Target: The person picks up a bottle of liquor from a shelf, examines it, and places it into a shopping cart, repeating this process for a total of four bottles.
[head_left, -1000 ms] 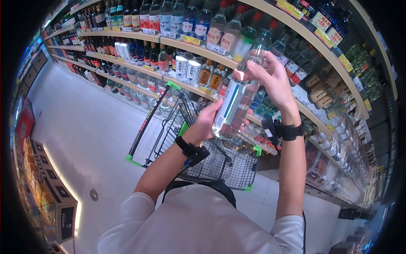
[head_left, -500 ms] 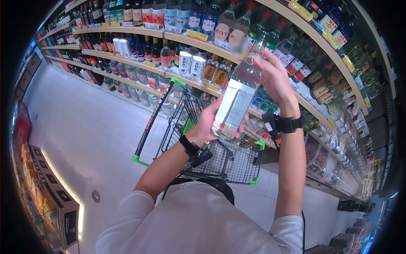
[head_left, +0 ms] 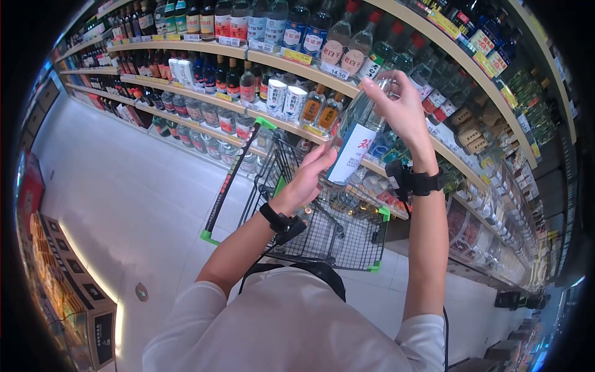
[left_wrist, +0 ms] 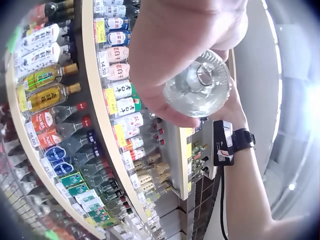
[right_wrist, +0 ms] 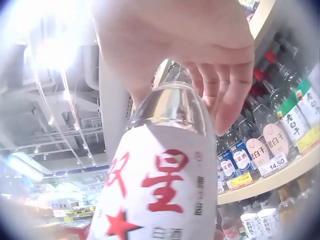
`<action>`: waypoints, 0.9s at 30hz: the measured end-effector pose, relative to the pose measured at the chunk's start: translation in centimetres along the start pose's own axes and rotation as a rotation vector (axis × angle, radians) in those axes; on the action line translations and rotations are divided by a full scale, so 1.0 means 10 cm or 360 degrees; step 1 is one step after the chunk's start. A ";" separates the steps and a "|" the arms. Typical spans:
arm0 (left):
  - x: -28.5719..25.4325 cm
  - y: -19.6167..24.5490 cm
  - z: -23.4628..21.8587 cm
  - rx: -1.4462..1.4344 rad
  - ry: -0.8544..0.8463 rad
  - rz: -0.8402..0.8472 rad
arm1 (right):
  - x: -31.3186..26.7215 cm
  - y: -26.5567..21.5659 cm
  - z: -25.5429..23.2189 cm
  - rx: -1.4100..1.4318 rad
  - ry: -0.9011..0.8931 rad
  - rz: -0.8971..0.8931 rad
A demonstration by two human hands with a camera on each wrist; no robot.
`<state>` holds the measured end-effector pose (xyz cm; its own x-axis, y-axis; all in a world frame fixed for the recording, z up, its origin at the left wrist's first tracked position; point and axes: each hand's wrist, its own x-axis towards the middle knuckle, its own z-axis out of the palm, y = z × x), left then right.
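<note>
Shop shelves [head_left: 273, 61], clear bottle [head_left: 352, 147], right hand [head_left: 400, 108], fingers round its neck, left hand [head_left: 307, 178] gripping its base

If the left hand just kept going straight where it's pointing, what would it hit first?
The clear baijiu bottle, since the left hand grips its lower end. Beyond that, the line seems to run toward the right hand or the shelf bottles; depth is unclear.

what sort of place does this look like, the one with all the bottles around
Most likely a supermarket, in an aisle selling spirits: shelves lined with rows of bottles, price tags along the edges, and a wire shopping cart.
</note>
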<state>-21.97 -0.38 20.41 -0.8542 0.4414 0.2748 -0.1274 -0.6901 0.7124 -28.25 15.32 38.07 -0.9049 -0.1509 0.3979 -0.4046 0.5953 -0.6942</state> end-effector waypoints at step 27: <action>-0.34 -0.21 -0.02 -0.1070 -0.0200 -0.0565 | -0.13 0.36 0.17 0.0776 -0.0315 0.0471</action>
<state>-18.85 -0.53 17.83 -0.6462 0.7357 0.2030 -0.6966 -0.6773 0.2368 -28.71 16.33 34.03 -0.9768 -0.2058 0.0593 -0.1035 0.2112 -0.9719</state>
